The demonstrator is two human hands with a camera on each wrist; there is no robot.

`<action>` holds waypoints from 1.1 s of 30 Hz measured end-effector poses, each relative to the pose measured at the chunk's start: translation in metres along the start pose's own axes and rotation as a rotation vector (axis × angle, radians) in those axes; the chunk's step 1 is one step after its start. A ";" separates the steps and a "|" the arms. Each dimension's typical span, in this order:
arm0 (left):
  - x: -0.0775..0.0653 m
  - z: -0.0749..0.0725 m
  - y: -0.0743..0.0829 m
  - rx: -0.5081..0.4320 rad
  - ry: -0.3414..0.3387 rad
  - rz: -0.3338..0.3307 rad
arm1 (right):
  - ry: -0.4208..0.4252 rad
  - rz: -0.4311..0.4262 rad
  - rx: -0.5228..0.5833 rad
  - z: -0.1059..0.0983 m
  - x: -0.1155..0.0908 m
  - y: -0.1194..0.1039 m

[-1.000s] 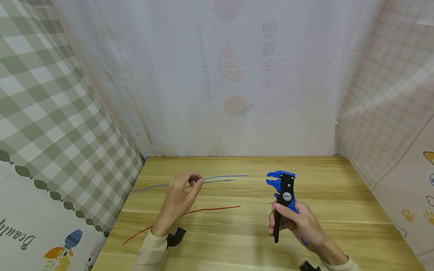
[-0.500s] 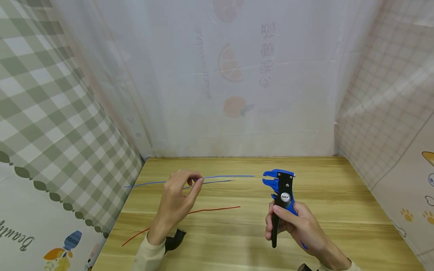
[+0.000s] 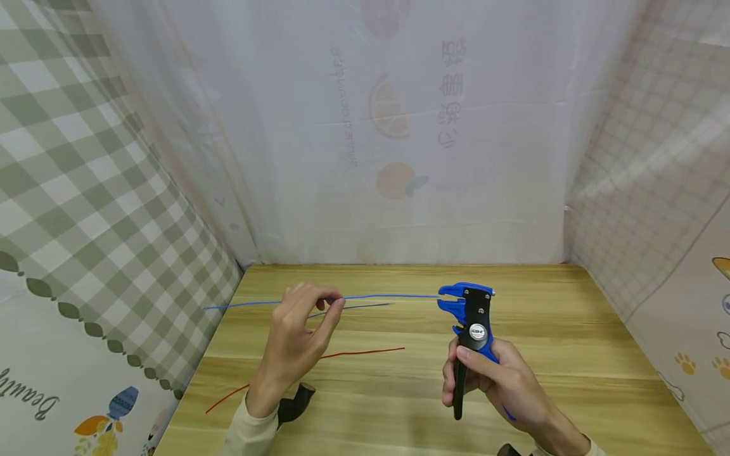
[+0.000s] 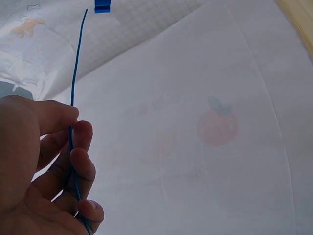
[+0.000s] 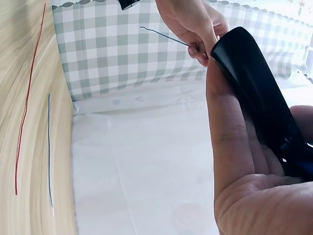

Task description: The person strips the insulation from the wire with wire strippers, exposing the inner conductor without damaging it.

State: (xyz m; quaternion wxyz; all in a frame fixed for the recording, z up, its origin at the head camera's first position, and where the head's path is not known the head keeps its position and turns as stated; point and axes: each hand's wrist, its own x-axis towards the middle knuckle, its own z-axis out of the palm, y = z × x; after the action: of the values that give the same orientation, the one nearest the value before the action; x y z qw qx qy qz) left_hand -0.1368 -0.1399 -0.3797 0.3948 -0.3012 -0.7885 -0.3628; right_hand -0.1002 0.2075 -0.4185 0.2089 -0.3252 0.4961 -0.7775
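A blue wire [image 3: 393, 296] is pinched between the thumb and index finger of my left hand [image 3: 299, 332]. In the left wrist view that wire [image 4: 75, 68] runs up past the fingertips, and its lower part passes along the curled fingers. My right hand [image 3: 499, 380] grips a blue and black wire stripper [image 3: 478, 316] by its handles, head up and jaws parted toward the left. In the head view the wire's right end is at the jaw mouth; the left wrist view shows a small gap beside the stripper's blue tip [image 4: 102, 6]. Whether they touch I cannot tell.
On the wooden table [image 3: 542, 329] lie a second blue wire [image 3: 365, 306], its end bare in the right wrist view, and a red wire [image 3: 365, 351], partly behind the left forearm. A black wrist-worn piece [image 3: 296, 403] sits by the left sleeve. Curtains enclose the back and sides.
The held blue wire has shifted right and levelled, its end coming up to the stripper's jaws. My right hand has moved the stripper slightly left. The wires on the table stay put.
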 end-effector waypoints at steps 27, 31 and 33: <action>0.002 0.006 0.003 0.018 -0.037 0.009 | 0.015 0.026 -0.027 0.006 0.006 0.002; 0.002 0.006 0.003 0.015 -0.039 0.006 | 0.036 0.029 -0.047 0.008 0.006 0.001; 0.002 0.006 0.003 0.015 -0.042 0.005 | 0.042 0.031 -0.055 0.009 0.006 0.001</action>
State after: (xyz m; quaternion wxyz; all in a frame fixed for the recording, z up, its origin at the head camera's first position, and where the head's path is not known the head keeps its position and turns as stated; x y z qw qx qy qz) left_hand -0.1376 -0.1327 -0.3796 0.3813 -0.3078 -0.7987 -0.3492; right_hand -0.0982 0.1974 -0.4148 0.2013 -0.3069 0.5265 -0.7669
